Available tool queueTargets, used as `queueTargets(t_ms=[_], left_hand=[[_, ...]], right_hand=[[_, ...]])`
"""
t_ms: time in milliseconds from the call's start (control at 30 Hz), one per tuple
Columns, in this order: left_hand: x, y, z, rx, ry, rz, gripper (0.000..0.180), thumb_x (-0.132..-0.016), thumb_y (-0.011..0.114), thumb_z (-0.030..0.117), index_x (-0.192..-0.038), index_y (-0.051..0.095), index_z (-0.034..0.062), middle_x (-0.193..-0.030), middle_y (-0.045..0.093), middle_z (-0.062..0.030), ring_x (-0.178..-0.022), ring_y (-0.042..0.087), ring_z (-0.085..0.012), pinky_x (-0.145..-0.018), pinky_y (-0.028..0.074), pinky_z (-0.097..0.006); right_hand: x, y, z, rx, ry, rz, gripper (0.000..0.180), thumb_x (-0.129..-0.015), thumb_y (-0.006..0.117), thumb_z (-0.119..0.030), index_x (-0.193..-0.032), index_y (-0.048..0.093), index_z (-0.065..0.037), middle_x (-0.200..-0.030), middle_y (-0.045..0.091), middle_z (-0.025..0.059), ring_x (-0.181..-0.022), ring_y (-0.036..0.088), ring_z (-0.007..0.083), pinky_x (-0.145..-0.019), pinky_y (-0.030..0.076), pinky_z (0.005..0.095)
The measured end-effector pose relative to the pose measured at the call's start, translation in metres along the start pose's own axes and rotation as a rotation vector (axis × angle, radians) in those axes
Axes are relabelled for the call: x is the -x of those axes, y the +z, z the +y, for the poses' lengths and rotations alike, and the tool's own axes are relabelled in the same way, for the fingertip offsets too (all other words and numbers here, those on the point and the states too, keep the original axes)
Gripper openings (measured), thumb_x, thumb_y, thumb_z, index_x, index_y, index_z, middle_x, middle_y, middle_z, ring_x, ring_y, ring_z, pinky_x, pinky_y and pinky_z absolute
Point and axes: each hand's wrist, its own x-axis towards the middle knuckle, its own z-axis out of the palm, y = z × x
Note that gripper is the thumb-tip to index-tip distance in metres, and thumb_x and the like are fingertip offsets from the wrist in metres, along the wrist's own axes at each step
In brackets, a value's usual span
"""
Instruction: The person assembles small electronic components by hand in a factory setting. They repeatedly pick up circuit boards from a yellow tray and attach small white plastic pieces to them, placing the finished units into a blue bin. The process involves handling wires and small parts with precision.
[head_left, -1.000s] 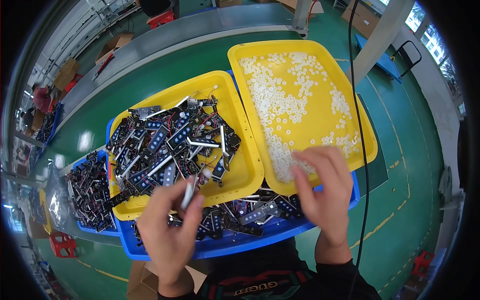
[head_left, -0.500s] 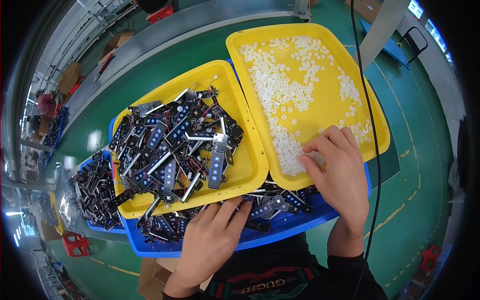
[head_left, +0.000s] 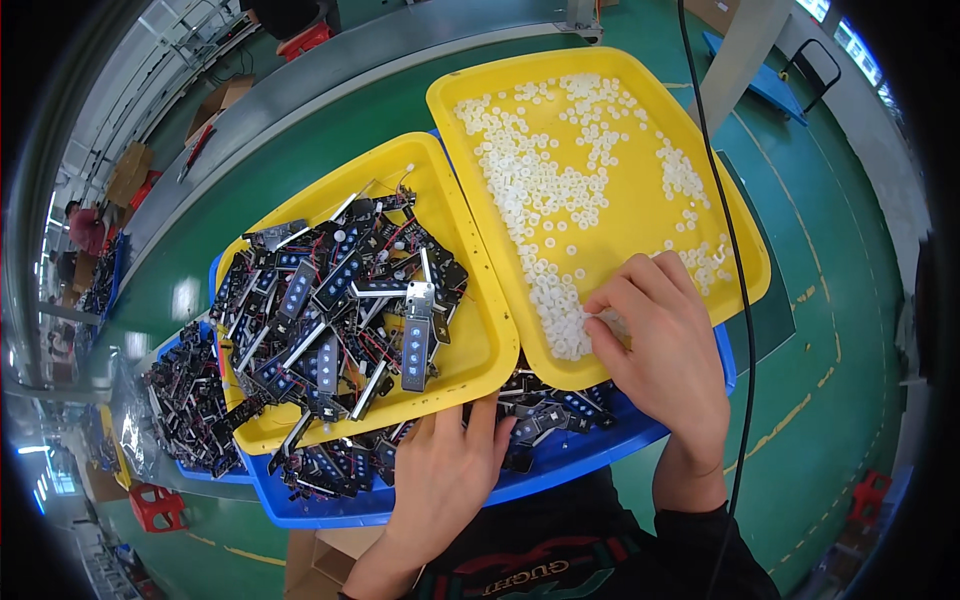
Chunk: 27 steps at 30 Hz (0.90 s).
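Observation:
My left hand (head_left: 445,480) reaches into the blue tray (head_left: 590,455) under the yellow trays, fingers among the small black circuit boards (head_left: 545,410) lying there; whether it grips one I cannot tell. My right hand (head_left: 665,340) rests in the right yellow tray (head_left: 740,240), its fingertips pinched at the small white round parts (head_left: 560,190) near the tray's front edge. The left yellow tray (head_left: 490,330) holds a heap of black circuit boards with wires (head_left: 330,300); one long board (head_left: 415,340) lies on top at its right side.
A second blue tray (head_left: 185,400) with more black boards sits at the left. A black cable (head_left: 725,200) hangs down across the right yellow tray. The trays stand on a green table (head_left: 830,260) with a grey conveyor rail (head_left: 330,70) behind. A person in red (head_left: 85,225) sits far left.
My left hand let go of a long board, which now lies on the heap in the left yellow tray, and dropped down into the blue tray. My right hand stayed at the white parts.

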Motion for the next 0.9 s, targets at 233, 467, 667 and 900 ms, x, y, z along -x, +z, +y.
queueTargets(t_ms=[233,467,667,900], left_hand=[[0.010,0.001,-0.019,0.135,0.062,0.049,0.026,-0.082,0.071,0.014,-0.104,0.061,0.0037,-0.088,0.062,-0.0091,-0.073,0.064,-0.0271,-0.063,0.052,-0.037],[0.022,0.000,-0.007,0.056,-0.025,0.115,0.037,-0.084,0.069,0.017,-0.116,0.060,0.0011,-0.098,0.057,-0.0091,-0.072,0.065,-0.0220,-0.058,0.054,-0.031],[0.028,0.000,-0.010,0.242,-0.042,0.133,0.037,-0.082,0.071,0.014,-0.115,0.061,0.0014,-0.096,0.055,-0.0084,-0.074,0.065,-0.0231,-0.060,0.055,-0.032],[0.029,0.003,-0.012,0.202,-0.057,0.172,0.031,-0.078,0.073,0.013,-0.105,0.062,0.0022,-0.091,0.055,-0.0091,-0.071,0.064,-0.0246,-0.060,0.055,-0.033]], right_hand=[[-0.004,0.000,-0.012,-0.024,-0.001,0.091,0.012,-0.074,0.067,0.001,-0.082,0.059,-0.002,-0.079,0.056,0.0141,-0.078,0.053,0.0346,-0.071,0.041,0.0424],[0.001,0.000,-0.019,-0.134,0.080,0.127,0.011,-0.077,0.064,0.005,-0.085,0.057,0.001,-0.079,0.055,0.0129,-0.077,0.053,0.0300,-0.071,0.042,0.0363],[0.004,-0.006,-0.013,-0.255,0.058,0.256,0.019,-0.075,0.062,0.015,-0.088,0.060,0.002,-0.091,0.064,0.0138,-0.081,0.061,0.0233,-0.072,0.050,0.0308],[0.015,-0.001,-0.011,-0.512,0.045,0.332,0.024,-0.072,0.061,0.020,-0.089,0.060,0.003,-0.095,0.066,0.0175,-0.086,0.064,0.0222,-0.076,0.053,0.0288]])
